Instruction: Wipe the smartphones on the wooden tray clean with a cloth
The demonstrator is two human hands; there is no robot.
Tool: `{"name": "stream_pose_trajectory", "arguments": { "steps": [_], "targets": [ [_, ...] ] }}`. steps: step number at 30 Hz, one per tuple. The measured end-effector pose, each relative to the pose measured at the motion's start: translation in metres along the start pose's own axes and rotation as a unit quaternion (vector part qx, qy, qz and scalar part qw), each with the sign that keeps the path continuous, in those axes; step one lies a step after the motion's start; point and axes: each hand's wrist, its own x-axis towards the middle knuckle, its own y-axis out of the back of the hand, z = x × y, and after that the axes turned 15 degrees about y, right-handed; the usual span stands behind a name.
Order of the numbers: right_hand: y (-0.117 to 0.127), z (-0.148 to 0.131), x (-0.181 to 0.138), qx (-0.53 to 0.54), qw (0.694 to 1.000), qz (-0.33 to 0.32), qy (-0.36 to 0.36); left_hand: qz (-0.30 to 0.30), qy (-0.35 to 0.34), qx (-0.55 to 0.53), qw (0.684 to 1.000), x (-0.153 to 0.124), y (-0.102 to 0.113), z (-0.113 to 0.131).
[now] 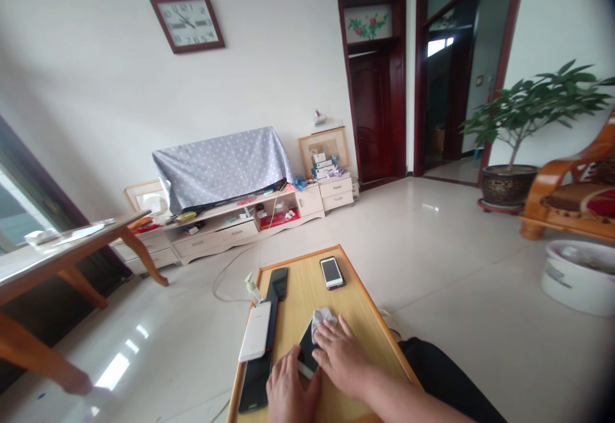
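A smartphone point(306, 347) with a dark screen and pale edge lies aslant on the small wooden table point(307, 282), partly hidden by both hands. My left hand point(291, 388) grips its near left side, with the thumb along the lower edge. A crumpled grey cloth point(323, 320) rests on the phone's upper part. My right hand point(341, 352) presses that cloth down with its fingertips. Left of my hands is a white phone point(256, 331), lying over darker phones. A black phone point(255, 381) is nearest my left hand.
A white-fronted phone point(332, 272) and a dark phone point(278, 282) lie farther up the table. A pump bottle point(253, 290) stands at its left edge. A TV cabinet point(216, 237), white tub point(579, 279) and potted plant point(509, 186) stand around. A cable point(221, 275) trails on the floor.
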Motion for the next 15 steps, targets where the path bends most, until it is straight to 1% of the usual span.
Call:
{"name": "stream_pose_trajectory", "arguments": {
  "steps": [3,9,15],
  "targets": [
    [0.002,0.013,0.005,-0.013,0.999,-0.004,-0.033,0.021,-0.012,-0.006,1.0,0.0,-0.004,-0.001],
    [-0.003,0.017,0.003,-0.008,0.999,-0.012,-0.038,0.072,-0.003,-0.016,0.997,0.001,-0.014,-0.004],
    [0.002,0.013,0.006,-0.013,0.998,-0.011,-0.062,0.062,-0.005,0.003,0.998,-0.002,-0.012,-0.001]
  ]
}}
